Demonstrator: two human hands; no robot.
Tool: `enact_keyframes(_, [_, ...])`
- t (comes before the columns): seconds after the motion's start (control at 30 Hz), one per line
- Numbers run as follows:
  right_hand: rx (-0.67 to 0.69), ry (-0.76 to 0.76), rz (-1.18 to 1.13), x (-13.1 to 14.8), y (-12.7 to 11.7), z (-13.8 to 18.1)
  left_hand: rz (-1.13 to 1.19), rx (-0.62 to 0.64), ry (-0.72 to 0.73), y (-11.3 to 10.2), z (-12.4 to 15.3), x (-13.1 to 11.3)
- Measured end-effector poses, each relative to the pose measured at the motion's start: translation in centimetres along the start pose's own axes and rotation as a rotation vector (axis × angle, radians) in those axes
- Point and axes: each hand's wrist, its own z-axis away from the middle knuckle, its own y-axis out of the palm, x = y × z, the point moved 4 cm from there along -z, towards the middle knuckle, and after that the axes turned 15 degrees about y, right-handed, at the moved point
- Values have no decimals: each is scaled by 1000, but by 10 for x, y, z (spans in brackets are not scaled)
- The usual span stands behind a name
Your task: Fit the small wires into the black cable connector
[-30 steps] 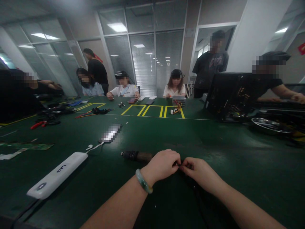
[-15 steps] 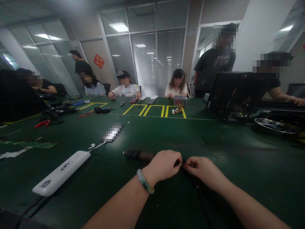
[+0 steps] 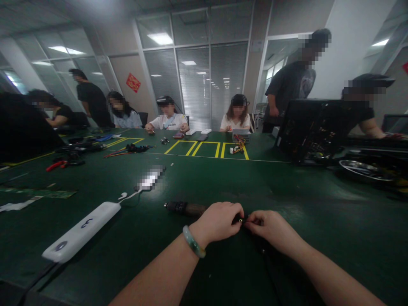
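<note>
A dark cylindrical tool with a black nose and a metal tip, looking like an electric screwdriver, lies across the green table pointing left. My left hand, with a jade-coloured bangle at the wrist, is closed around its rear end. A tiny gold-coloured part shows at the fingertips. Close beside it, my right hand pinches a thin black cable at its end, which meets or nearly meets the tool's end. The fingers hide the exact contact. The cable runs down the table towards me.
Left of my arms lies a white power bank-like box with cables, beside a phone-like device. Red-handled pliers and wire bundles lie farther left. A black computer case stands right. Several people are around the table.
Both hands stay almost in place, the fingertips shifting only slightly. In the background, one standing person has moved left, and another at the right has turned and leaned.
</note>
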Motion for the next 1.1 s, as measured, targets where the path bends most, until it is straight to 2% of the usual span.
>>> enact_keyframes(0.53, [1, 0, -8, 4, -3, 5, 35, 20, 48, -2, 0, -2])
enact_keyframes(0.8, [4, 20, 18, 7, -5, 5, -7, 45, -3, 2, -4, -3])
enact_keyframes(1.1, [21, 30, -5, 7, -5, 6, 19, 14, -30, 0, -1, -1])
